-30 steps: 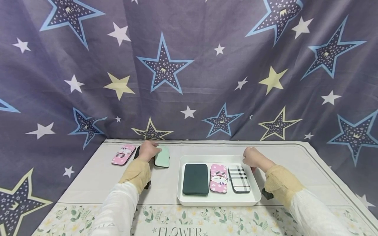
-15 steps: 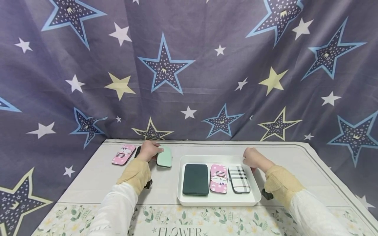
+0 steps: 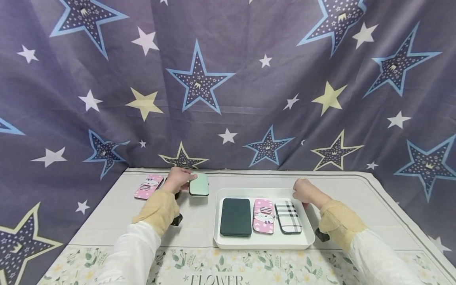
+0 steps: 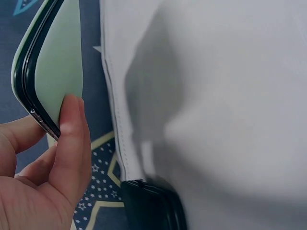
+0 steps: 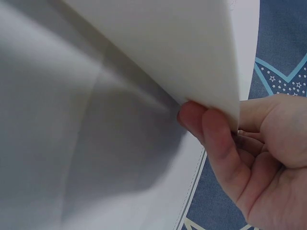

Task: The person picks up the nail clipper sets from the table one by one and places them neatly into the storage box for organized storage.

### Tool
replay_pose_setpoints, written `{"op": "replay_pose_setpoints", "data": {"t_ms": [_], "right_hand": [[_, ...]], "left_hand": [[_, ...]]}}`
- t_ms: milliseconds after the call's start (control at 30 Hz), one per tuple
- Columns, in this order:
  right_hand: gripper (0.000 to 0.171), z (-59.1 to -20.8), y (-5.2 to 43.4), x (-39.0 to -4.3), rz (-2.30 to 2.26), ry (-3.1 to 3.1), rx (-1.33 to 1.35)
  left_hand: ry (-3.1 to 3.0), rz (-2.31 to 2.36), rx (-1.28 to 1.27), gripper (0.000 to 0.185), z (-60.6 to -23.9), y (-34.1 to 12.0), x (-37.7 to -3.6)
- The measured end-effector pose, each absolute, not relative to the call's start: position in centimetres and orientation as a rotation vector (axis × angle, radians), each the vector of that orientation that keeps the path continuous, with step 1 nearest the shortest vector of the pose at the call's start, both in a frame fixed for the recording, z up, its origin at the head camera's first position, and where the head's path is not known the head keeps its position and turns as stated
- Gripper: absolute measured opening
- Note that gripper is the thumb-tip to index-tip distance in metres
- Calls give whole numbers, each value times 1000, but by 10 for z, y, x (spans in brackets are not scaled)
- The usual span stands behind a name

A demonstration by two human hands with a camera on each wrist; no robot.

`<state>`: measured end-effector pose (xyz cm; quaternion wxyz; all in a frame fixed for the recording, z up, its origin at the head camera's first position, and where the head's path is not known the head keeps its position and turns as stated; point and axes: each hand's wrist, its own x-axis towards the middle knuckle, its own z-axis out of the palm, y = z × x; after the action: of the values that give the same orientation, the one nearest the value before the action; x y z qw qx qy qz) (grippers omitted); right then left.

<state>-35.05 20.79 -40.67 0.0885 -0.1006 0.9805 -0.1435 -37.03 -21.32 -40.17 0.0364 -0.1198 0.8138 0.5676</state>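
Lifting step in hand, by my reading: the left hand pinches a mint-green rounded phone case with a dark rim, thumb and fingers closed on its near edge. The left wrist view confirms this, the fingertips clamped over the rim of the case, which hangs clear of the white tablecloth with its shadow below it. Case position: raised just above the cloth, left of the white rectangular plastic tray and apart from it.

Right hand grips the far right corner of the tray; in the right wrist view its fingers curl under and round the tray's white edge, steadying it.

Tray contents, left to right: a dark green rectangular case, a pink cartoon-print case, a black-and-white plaid case. They lie side by side, with a bare strip of tray floor to the right of the plaid one.

On the cloth to the left: another pink cartoon-print case, and a dark case partly hidden beside the left hand.

Judgement on the next move: carrying the mint case rightward over the tray rim, then setting it flat on bare tray floor. That calls for a firm pinch and enough height to clear the rim.
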Motion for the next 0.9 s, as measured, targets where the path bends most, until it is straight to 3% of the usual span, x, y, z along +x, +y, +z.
{"op": "replay_pose_setpoints", "data": {"t_ms": [900], "right_hand": [[16,-408,208,-351,-411,2922,-312]], "left_hand": [[2353,1852,-202,39,-337,-165,-345]]}}
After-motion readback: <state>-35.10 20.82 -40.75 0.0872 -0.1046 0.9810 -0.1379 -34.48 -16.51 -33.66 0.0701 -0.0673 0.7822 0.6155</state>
